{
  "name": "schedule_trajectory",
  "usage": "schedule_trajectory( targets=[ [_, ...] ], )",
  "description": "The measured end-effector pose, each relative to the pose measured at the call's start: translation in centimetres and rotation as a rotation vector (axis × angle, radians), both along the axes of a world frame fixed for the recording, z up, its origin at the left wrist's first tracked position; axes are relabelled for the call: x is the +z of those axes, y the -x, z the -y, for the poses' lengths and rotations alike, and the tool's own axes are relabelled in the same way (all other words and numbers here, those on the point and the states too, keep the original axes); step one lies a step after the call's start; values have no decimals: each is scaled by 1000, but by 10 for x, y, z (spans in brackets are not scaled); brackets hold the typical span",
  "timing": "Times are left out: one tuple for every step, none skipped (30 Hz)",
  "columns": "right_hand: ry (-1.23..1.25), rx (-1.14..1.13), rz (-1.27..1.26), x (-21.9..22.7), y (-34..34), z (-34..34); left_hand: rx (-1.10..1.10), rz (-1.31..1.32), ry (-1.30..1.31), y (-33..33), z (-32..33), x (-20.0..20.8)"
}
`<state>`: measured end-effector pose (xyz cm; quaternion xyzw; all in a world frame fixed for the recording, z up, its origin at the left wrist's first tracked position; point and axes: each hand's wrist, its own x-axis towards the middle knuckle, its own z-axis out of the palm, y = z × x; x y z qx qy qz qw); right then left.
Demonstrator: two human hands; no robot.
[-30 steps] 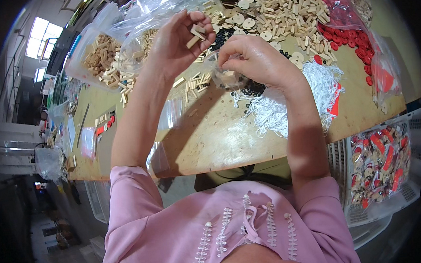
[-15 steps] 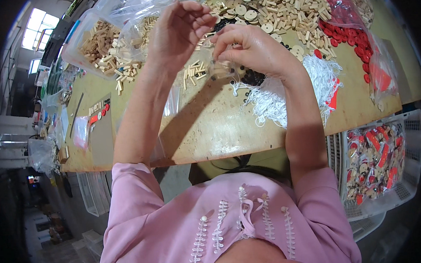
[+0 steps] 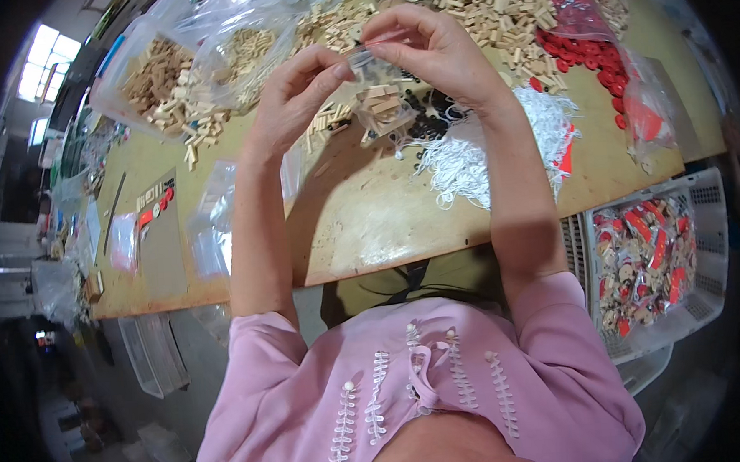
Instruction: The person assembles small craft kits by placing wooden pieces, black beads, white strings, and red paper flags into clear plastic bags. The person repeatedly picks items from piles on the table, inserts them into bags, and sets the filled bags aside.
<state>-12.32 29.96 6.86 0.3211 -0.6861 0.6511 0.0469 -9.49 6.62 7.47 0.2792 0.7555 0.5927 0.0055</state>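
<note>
A small see-through plastic bag [image 3: 382, 111] hangs between my hands over the table, with several wooden blocks and some white string showing inside. Its upper left edge is pinched by my left hand [image 3: 298, 101], thumb and fingers together. My right hand [image 3: 438, 53] grips the top edge on the other side, its fingers curled. Directly beneath and beside the bag lie loose wooden sticks [image 3: 331, 118] and small black rings [image 3: 435, 119]. White strings [image 3: 459, 166] are heaped below my right wrist.
Wooden pieces fill a plastic tub [image 3: 120, 102] at the far left. Red discs [image 3: 587, 65] and more wooden blocks [image 3: 501, 11] are heaped at the far right. Flat plastic bags [image 3: 214, 218] lie left of my forearm. A white crate [image 3: 708, 222] of filled bags stands right of the table.
My hands have come to the bag's top, and the bag is now lifted and hanging upright. The left hand has lowered and closed; the right has moved up.
</note>
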Motion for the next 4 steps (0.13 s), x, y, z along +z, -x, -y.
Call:
schedule_trajectory(
  targets=[
    [90, -57, -45, -2, 2, -1, 20, -29, -45, 2, -3, -7],
    [151, -117, -149, -7, 11, -4, 37, -56, -91, 3, -6, -15],
    [145, -175, -153, -8, 16, -5, 44, -66, -58, 5, -6, -23],
    [133, -244, -154, -4, 17, -7, 40, -73, -31, 6, -3, -31]
  ],
)
